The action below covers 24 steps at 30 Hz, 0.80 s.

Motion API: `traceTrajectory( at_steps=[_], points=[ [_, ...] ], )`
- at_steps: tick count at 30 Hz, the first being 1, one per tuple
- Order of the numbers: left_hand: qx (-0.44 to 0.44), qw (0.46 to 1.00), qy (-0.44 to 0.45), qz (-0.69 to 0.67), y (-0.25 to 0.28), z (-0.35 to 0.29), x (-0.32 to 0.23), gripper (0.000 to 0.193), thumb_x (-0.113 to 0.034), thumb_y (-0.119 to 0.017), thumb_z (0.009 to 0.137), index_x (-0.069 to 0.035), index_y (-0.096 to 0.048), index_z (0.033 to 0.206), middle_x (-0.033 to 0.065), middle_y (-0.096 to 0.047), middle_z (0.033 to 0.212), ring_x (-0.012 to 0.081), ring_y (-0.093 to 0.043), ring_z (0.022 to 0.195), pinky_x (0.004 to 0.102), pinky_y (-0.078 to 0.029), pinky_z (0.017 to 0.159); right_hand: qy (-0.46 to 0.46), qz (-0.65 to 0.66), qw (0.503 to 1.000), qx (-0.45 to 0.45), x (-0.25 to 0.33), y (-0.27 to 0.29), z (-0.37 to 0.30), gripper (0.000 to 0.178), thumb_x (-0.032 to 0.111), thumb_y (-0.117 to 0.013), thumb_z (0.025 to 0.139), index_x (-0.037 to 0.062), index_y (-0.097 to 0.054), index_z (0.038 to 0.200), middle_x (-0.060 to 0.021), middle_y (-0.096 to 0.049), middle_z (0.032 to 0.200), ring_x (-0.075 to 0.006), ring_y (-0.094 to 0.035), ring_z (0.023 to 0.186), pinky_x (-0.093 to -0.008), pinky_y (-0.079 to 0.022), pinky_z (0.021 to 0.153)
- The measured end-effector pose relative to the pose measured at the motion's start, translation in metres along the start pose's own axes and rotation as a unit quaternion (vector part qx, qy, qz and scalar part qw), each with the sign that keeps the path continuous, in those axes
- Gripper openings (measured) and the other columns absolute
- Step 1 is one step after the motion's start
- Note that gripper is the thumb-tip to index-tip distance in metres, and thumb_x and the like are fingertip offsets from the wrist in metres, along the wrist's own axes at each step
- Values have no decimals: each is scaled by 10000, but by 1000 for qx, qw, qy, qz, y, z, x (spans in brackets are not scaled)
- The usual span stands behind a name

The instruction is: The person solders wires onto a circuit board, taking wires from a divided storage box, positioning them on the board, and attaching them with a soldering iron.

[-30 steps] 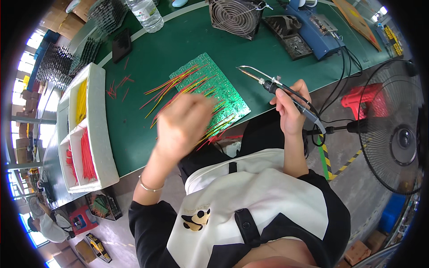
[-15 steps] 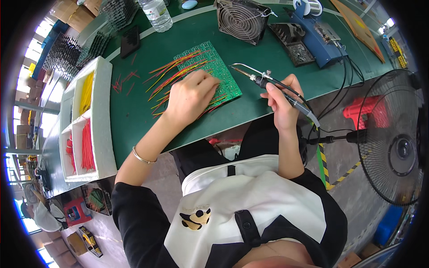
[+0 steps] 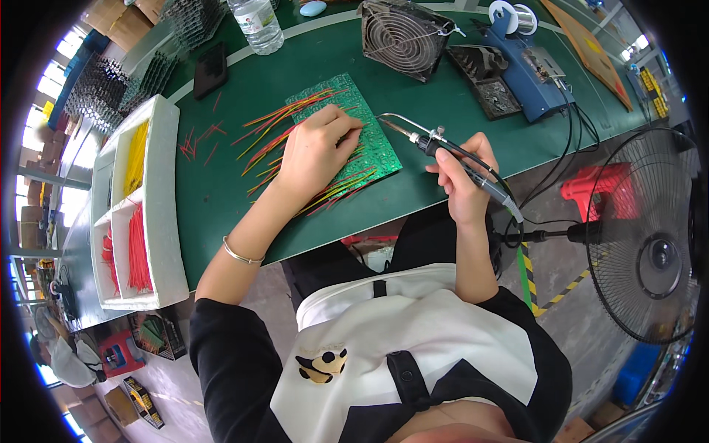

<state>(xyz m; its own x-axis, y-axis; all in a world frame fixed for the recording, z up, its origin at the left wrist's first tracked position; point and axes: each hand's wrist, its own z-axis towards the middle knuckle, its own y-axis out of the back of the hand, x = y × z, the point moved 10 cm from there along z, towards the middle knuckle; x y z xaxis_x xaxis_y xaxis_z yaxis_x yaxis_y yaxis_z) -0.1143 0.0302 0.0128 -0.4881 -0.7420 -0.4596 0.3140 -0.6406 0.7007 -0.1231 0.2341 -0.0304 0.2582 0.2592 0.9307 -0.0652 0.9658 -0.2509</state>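
Observation:
A green circuit board (image 3: 378, 148) lies on the bench, with rows of red and yellow wires (image 3: 275, 118) sticking out past its left side. My left hand (image 3: 316, 151) is over the board, fingertips pinched together close to its surface; whatever they hold is hidden. In my right hand (image 3: 467, 184) is a soldering iron (image 3: 428, 142) with a thin curved metal tube clamped along it. The iron's tip points left, just off the board's right edge, a short way from my left fingertips. A black cable runs back from its handle.
A white foam box (image 3: 171, 221) of red and yellow wires stands at left. Behind are a phone (image 3: 211, 70), a water bottle (image 3: 257, 26) and a small fan (image 3: 405, 40). A blue soldering unit (image 3: 538, 92) with a solder spool (image 3: 515, 18) is back right; a large fan (image 3: 650, 244) stands beside the bench.
My left hand has moved slightly up the board, uncovering more wires at its near end. My right hand with the soldering iron has barely moved; the whole view has shifted a little.

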Motion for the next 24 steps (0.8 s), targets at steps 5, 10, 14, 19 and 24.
traceTrajectory(
  at_steps=[5,10,14,19,24],
  points=[
    [4,1000,-27,4,0,-1,-5,106,-24,-655,754,-22,-657,859,60,-583,793,175,-582,585,277,-481,542,11,-11,1000,2,1,0,-2,283,84,-700,765,58,-420,735,-55,-565,603,-62,-542,477,-166,-390,401],
    [7,1000,-26,11,0,-1,-6,103,-26,-655,753,-27,-658,856,57,-582,792,178,-586,592,278,-481,545,29,-8,999,30,6,-6,-2,289,71,-706,751,59,-418,728,-66,-569,613,-69,-533,480,-187,-415,430],
    [6,999,-29,15,0,-1,-7,99,-30,-656,752,-29,-658,851,54,-586,793,183,-592,600,280,-483,548,19,-13,999,31,5,-7,-1,288,70,-704,752,59,-417,725,-70,-570,617,-67,-529,483,-188,-416,440],
    [6,999,-34,25,0,-1,-7,95,-32,-653,753,-31,-658,848,53,-589,792,191,-594,605,283,-485,553,13,-27,999,31,5,-9,-1,284,64,-699,754,59,-417,726,-79,-581,619,-67,-531,484,-183,-402,430],
    [4,999,-40,27,0,-1,-8,95,-30,-651,752,-32,-657,847,53,-589,791,192,-594,607,284,-485,552,10,-32,999,35,5,-9,-2,288,65,-703,752,59,-416,728,-84,-586,616,-67,-531,483,-184,-396,426]
  ],
)
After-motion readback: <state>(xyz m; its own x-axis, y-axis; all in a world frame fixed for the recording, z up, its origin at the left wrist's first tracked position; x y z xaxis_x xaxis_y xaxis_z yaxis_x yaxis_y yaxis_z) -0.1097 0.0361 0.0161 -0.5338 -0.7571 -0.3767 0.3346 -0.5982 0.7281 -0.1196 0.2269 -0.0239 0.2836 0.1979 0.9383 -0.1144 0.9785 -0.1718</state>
